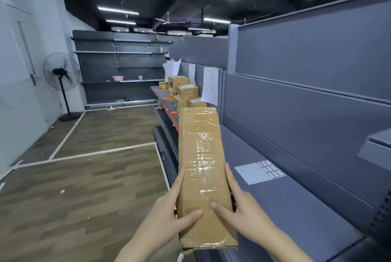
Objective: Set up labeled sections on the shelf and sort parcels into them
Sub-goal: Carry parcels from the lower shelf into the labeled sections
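Note:
A long brown cardboard parcel (201, 164), wrapped in clear tape, points away from me over the front edge of the grey shelf (296, 204). My left hand (169, 211) grips its left side, thumb lying across the top. My right hand (243, 206) grips the right side, thumb also on top. Farther along the shelf several small brown parcels (186, 92) are stacked. Behind them a white paper label (211, 84) hangs on the shelf's back panel. A sheet of blank stickers (259, 171) lies on the shelf to the right of the parcel.
More white paper sheets (173, 65) hang farther down the back panel. A standing fan (61, 75) is by the left wall. Dark shelving (118, 66) with a pink basin (117, 78) lines the far wall. White tape lines cross the wooden floor (84, 177).

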Tool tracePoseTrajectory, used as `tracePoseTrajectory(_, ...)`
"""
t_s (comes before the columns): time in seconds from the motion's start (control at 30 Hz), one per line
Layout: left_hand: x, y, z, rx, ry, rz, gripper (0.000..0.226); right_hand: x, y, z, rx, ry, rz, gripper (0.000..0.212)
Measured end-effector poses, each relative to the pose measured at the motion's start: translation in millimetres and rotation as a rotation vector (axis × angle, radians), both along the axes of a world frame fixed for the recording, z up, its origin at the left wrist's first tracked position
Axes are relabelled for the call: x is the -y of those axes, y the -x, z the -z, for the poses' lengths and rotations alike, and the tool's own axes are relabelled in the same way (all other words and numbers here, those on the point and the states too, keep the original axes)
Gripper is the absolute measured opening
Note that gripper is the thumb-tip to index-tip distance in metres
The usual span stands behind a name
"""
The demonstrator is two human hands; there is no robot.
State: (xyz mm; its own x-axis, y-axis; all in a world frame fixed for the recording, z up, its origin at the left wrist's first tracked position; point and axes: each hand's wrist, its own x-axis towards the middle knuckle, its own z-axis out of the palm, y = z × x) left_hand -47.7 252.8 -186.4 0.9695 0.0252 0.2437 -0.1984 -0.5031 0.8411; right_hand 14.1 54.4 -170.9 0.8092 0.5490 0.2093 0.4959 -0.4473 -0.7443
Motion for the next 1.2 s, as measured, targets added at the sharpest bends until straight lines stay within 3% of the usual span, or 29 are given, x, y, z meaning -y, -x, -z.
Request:
tracePoseTrajectory(0.37,-114.2,-136.1,9.9,0.023,-0.04,-0.156,0.095,-126.3,-168.8,9.5,-0.063,-0.008,-0.185,0.091)
tracePoseTrajectory(0.73,-228.7,-343.3,-7.0,0.065,-0.004,-0.276,0.093,-256.9,-401.3,-5.3,0.004,-0.033,-0.303,0.093)
tracePoseTrajectory(1.2,-376.4,-493.6,12.4,0.027,-0.039,-0.365,0.093,-417.3,-566.9,17.1,-0.038,0.044,-0.374,0.098)
